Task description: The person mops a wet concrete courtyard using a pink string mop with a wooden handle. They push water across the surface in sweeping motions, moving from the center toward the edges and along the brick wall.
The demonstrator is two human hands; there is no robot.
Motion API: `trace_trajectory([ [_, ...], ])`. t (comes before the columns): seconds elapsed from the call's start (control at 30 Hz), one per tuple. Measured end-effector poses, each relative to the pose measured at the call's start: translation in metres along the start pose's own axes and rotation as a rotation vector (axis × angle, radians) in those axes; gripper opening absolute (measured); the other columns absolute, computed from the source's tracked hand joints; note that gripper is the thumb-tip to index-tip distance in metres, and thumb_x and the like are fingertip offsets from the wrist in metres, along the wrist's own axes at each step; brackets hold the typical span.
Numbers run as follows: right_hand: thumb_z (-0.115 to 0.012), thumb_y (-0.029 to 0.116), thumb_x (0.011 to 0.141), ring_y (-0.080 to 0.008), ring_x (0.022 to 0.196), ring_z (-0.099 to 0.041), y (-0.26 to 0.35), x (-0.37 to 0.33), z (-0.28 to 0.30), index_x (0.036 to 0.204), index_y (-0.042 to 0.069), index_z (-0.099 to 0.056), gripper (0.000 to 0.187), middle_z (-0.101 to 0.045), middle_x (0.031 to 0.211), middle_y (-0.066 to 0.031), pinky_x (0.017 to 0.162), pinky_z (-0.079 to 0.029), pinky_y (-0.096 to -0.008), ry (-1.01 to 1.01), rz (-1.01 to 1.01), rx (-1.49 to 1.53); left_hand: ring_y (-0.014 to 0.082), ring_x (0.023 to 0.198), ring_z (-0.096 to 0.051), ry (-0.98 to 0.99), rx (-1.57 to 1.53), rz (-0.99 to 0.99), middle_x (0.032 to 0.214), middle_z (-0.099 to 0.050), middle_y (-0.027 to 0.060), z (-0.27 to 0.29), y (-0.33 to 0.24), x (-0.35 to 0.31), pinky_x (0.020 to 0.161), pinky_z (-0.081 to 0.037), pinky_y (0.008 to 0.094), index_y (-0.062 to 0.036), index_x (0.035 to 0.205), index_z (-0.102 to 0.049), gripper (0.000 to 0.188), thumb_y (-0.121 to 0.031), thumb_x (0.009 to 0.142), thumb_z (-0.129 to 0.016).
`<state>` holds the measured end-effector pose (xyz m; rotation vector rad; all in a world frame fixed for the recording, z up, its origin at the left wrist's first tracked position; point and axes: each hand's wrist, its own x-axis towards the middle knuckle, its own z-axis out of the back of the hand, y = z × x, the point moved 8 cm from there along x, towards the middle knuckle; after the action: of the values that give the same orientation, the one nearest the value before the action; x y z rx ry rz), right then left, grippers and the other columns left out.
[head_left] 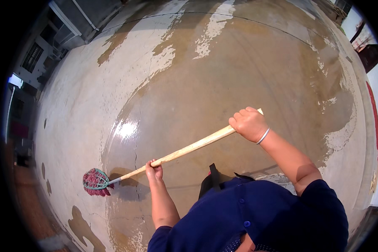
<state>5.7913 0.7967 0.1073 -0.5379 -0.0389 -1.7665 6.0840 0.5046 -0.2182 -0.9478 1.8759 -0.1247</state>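
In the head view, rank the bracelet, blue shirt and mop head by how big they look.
1. Blue shirt, plainly largest, helped by nearness to the camera
2. Mop head
3. Bracelet

The handle [193, 148] is wood, the mop head [93, 179] shaggy cloth, the wet concrete [206, 96] glossy.

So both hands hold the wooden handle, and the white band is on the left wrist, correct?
Not quite: the head view shows the white band on the wrist of the right hand; that hand and the left hand do hold the wooden handle.
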Motion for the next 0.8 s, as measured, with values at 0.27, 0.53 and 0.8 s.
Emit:
trace_trajectory([
  [0.27,-0.058,0.012,0.061,-0.0168,0.058,-0.048,-0.13,-0.117,0.075,0.061,0.013,-0.044,0.014,-0.043,0.058,-0.0018,0.056,-0.039,-0.0292,0.085,-0.366,-0.362,0.0153,0.065,-0.052,0.29,0.226,0.288,0.067,-0.049,0.0019,-0.236,0.218,-0.027,0.062,-0.051,0.028,-0.0073,0.077,-0.046,0.014,-0.012,0.089,-0.048],
  [0.53,-0.068,0.012,0.059,-0.0241,0.058,-0.05,-0.169,-0.304,0.16,0.066,0.009,-0.046,0.023,-0.048,0.062,-0.006,0.056,-0.042,-0.0353,0.468,-0.882,-0.658,0.0154,0.066,-0.058,0.634,0.69,0.766,0.07,-0.053,0.0038,-0.335,0.524,-0.182,0.059,-0.052,0.0284,-0.0066,0.077,-0.048,0.011,-0.013,0.086,-0.049],
  [0.8,-0.07,0.013,0.06,-0.0252,0.06,-0.054,-0.121,-0.33,0.176,0.067,0.009,-0.047,0.024,-0.052,0.064,-0.007,0.056,-0.044,-0.0372,0.833,-1.181,-0.804,0.0141,0.057,-0.061,0.799,1.054,0.913,0.063,-0.056,0.0025,-0.31,0.643,-0.226,0.045,-0.05,0.0273,-0.0079,0.077,-0.05,0.009,-0.015,0.082,-0.053],
])
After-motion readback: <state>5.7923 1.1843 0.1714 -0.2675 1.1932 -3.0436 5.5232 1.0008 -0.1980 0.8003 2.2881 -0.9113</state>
